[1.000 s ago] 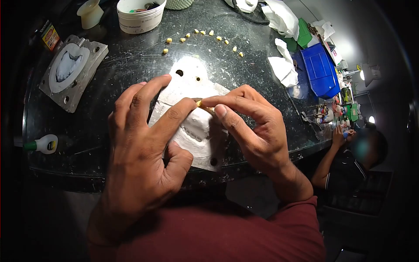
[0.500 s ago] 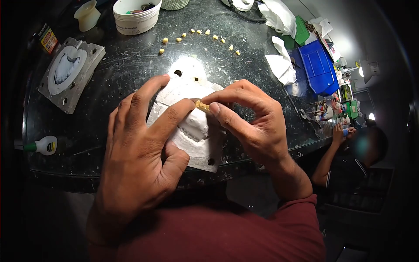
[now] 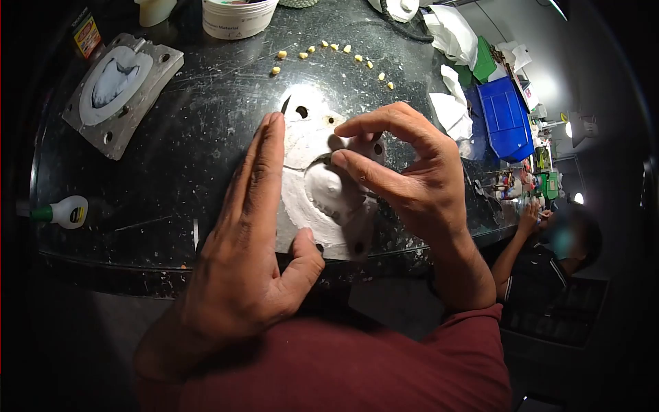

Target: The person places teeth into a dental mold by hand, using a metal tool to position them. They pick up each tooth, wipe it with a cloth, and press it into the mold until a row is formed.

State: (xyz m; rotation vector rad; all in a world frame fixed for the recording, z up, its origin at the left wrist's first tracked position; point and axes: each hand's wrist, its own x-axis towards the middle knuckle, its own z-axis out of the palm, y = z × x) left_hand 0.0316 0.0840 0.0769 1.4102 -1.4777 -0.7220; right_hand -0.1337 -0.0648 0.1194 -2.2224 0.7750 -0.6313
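Note:
Between my hands lies a metal dental flask half filled with white plaster [image 3: 295, 200], with a rounded, arch-shaped mould and tooth hollows in it. My left hand [image 3: 250, 233] rests along its left side, fingers stretched out and the thumb near its front edge. My right hand [image 3: 415, 168] hovers over the flask's right side, with a gap between thumb and index fingertip. Nothing shows in that gap. Beyond the flask, several small yellowish teeth [image 3: 334, 47] lie in an arc on the dark worktop [image 3: 199, 123].
Another flask half [image 3: 152, 103] lies at the left, near a glue bottle [image 3: 68, 212]. A white tub [image 3: 237, 19] stands at the back. Crumpled tissue [image 3: 451, 110] and a blue tray [image 3: 504, 117] are at the right, with another person [image 3: 535, 261] seated beyond.
The strip of yellowish teeth pinched in my fingers is out of sight. My right fingers have parted; my left fingers have drawn together along the flask. The whole worktop view has shifted slightly.

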